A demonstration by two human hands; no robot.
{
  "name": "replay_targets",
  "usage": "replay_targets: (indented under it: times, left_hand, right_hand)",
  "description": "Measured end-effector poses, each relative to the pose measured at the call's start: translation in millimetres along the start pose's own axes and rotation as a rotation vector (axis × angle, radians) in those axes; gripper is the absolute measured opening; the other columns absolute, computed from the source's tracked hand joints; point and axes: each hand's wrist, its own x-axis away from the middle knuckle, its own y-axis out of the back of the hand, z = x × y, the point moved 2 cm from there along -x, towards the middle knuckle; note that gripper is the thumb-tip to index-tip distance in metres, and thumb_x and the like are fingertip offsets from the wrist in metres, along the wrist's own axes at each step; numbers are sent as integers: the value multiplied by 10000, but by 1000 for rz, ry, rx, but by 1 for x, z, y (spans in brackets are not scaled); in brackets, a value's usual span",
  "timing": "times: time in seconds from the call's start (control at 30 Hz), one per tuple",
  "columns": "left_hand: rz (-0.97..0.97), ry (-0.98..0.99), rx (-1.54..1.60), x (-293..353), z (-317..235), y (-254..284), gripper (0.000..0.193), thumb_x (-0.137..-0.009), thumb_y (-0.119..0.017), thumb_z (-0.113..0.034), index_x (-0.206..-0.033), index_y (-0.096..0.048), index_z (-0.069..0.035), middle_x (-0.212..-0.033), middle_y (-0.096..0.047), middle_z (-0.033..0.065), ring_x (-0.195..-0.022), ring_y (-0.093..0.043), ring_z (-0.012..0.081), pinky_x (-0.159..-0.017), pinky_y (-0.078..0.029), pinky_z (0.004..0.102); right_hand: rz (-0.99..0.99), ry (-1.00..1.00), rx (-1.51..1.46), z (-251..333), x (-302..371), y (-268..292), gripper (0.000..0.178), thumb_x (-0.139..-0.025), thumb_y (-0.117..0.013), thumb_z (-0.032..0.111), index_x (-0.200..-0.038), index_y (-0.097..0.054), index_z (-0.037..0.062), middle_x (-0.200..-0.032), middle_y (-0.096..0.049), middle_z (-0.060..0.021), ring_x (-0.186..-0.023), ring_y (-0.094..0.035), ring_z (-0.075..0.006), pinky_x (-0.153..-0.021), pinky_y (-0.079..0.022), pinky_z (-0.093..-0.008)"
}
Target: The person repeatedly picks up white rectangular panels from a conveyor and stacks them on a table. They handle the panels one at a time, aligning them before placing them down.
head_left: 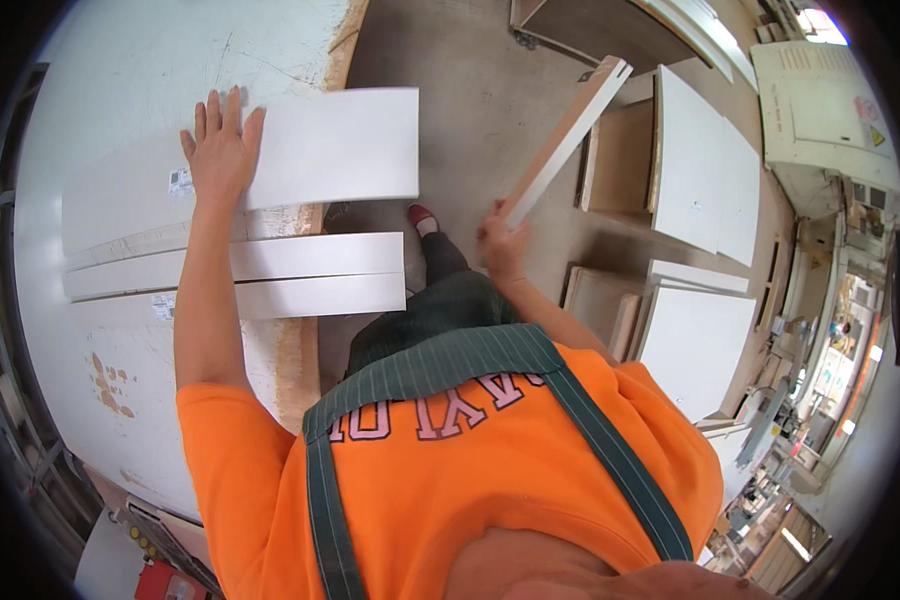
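My left hand lies open, fingers spread, on a wide white panel. The panel rests on a large white worktable and sticks out past its right edge. Nearer to me, two narrow white boards lie side by side, also overhanging that edge. Small printed labels show on some of the pieces. My right hand is closed around the lower end of a long narrow white board with a brown edge. That board is tilted, its far end pointing up and to the right, away from the table.
Stacks of white panels stand on the right, with another stack nearer to me. A pale machine cabinet is at the far right. The table's right edge is worn to bare brown. My red shoe is on the floor beside it.
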Motion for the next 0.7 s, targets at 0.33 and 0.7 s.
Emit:
replay_targets:
  times: [0.33,0.7]
  left_hand:
    - [-66,0,23,-17,-12,-7,671,-945,-275,-616,-1480,-319,-213,-1545,-265,96,-1436,-194,314,-1141,-121,557]
    - [-331,88,67,42,37,17,756,-914,-441,-561,-1442,-314,-35,-1511,-271,203,-1412,-201,380,-1158,-104,484]
  right_hand:
    - [119,-1,-215,-33,20,-70,253,-738,-568,45,-977,-485,37,-809,-506,-73,-727,-525,-178,-664,-450,-328]
    - [599,176,117,55,7,15,350,-800,-606,57,-1145,-547,38,-859,-592,-22,-803,-600,-143,-721,-494,-293]
